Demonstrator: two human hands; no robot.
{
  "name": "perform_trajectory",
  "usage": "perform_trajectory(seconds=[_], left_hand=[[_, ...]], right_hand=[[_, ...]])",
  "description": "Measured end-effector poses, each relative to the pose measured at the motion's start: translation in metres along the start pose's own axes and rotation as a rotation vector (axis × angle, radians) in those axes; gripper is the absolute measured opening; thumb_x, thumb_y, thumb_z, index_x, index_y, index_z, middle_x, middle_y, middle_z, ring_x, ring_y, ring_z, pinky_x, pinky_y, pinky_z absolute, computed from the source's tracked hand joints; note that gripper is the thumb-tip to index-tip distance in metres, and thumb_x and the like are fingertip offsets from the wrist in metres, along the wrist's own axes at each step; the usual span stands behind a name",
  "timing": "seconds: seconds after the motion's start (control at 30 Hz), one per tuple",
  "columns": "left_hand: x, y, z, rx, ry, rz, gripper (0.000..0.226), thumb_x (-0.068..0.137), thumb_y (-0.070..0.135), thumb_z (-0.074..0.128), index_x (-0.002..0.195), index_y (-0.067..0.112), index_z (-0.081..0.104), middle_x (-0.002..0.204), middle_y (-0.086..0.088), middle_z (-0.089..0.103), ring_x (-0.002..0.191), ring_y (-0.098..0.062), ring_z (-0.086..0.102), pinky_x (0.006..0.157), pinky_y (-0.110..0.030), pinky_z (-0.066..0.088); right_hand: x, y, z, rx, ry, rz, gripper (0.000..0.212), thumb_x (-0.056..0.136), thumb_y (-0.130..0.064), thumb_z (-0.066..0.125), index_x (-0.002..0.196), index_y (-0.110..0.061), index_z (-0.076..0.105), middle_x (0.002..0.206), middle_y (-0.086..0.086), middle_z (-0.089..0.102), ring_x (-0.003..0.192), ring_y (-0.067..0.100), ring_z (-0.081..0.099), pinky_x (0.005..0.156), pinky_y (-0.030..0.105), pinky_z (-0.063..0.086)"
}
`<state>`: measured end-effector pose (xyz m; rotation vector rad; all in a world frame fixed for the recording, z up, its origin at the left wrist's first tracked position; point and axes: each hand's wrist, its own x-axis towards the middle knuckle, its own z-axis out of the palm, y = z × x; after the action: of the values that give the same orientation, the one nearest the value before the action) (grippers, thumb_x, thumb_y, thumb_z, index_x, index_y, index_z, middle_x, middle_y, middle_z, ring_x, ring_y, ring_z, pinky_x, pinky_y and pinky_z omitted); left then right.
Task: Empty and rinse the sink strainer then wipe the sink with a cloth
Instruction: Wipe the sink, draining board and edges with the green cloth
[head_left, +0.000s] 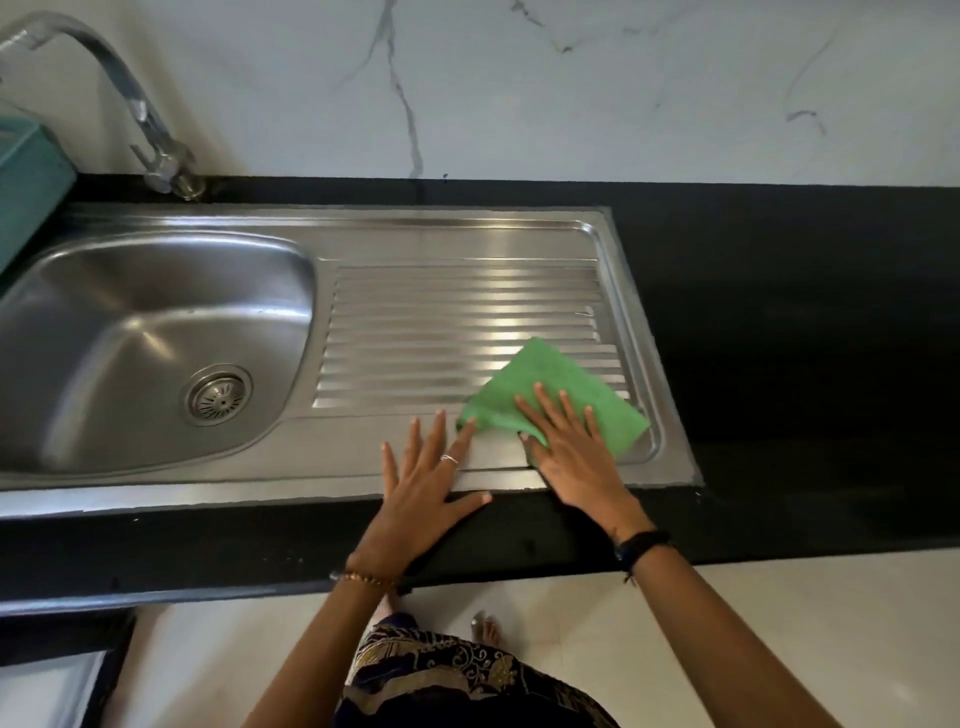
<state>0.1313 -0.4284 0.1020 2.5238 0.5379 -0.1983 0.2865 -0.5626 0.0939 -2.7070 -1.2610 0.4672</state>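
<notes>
On the drainboard's (467, 291) near right corner, the green cloth (550, 384) lay slanted, the flat right hand (571, 457) pressing it, the left hand (426, 483) spread flat, holding nothing.

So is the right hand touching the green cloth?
Touching. The head view shows the right hand pressed flat on the green cloth, fingers spread over it, on the drainboard.

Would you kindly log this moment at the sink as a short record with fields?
Right hand: flat on green cloth, fingers spread
Left hand: flat on sink's front rim, index fingertip at the cloth's edge
Cloth location: near right corner of ribbed drainboard
Strainer: seated in drain of basin
Tap: no water visible
Counter: black
</notes>
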Motion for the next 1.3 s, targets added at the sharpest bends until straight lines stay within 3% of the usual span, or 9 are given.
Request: perform_trajectory(seconds=[0.17,0.33,0.63,0.8,1.03,1.3], left_hand=[[0.001,0.021,0.016,0.078,-0.032,0.039,0.072,0.09,0.058,0.031,0.133,0.041,-0.024,0.141,0.01,-0.033,0.131,-0.017,-0.032,0.106,-0.044,-0.023],[-0.006,0.007,0.01,0.013,0.007,0.024,0.077,0.09,0.051,0.04,0.135,0.035,-0.02,0.143,0.006,-0.03,0.133,-0.017,-0.029,0.108,-0.038,-0.02],[-0.022,-0.04,-0.007,-0.043,0.142,-0.099,0.072,0.092,0.045,0.041,0.136,0.034,-0.015,0.145,0.008,-0.023,0.135,-0.015,-0.025,0.113,-0.049,-0.016],[-0.038,-0.073,-0.025,-0.008,0.199,-0.234,0.076,0.089,0.05,0.042,0.138,0.033,-0.014,0.156,-0.003,-0.015,0.14,-0.021,-0.021,0.112,-0.051,-0.014],[-0.065,-0.108,-0.042,-0.048,0.297,-0.405,0.094,0.075,0.063,0.045,0.148,0.021,0.004,0.157,-0.012,-0.008,0.144,-0.025,-0.013,0.113,-0.053,-0.011],[-0.076,-0.143,-0.061,-0.017,0.262,-0.393,0.097,0.071,0.07,0.038,0.147,0.024,-0.002,0.157,-0.01,-0.009,0.143,-0.022,-0.015,0.111,-0.052,-0.016]], right_hand=[[-0.022,0.051,-0.019,-0.119,0.028,0.155,0.054,0.1,-0.037,0.023,0.149,-0.033,0.0,0.16,-0.003,-0.004,0.148,0.025,-0.002,0.116,0.052,-0.008],[-0.051,0.056,-0.02,-0.06,0.008,0.182,0.055,0.1,-0.035,0.025,0.149,-0.028,0.001,0.16,-0.001,-0.002,0.148,0.023,-0.004,0.116,0.048,-0.011],[-0.057,0.042,-0.017,0.031,-0.133,0.028,0.062,0.093,-0.058,0.021,0.148,-0.036,0.002,0.158,-0.002,-0.014,0.146,0.022,-0.011,0.112,0.051,-0.016],[-0.037,0.051,-0.021,-0.176,-0.149,-0.105,0.072,0.087,-0.068,0.026,0.138,-0.044,-0.019,0.147,-0.003,-0.032,0.144,0.025,-0.019,0.11,0.058,-0.016],[-0.017,0.01,-0.015,-0.118,-0.191,-0.231,0.059,0.092,-0.062,0.021,0.135,-0.052,-0.017,0.153,-0.007,-0.028,0.142,0.025,-0.026,0.109,0.057,-0.02],[0.02,-0.106,0.01,-0.148,-0.208,-0.424,0.055,0.096,-0.054,0.019,0.144,-0.045,-0.007,0.155,-0.005,-0.025,0.142,0.03,-0.026,0.109,0.064,-0.018]])
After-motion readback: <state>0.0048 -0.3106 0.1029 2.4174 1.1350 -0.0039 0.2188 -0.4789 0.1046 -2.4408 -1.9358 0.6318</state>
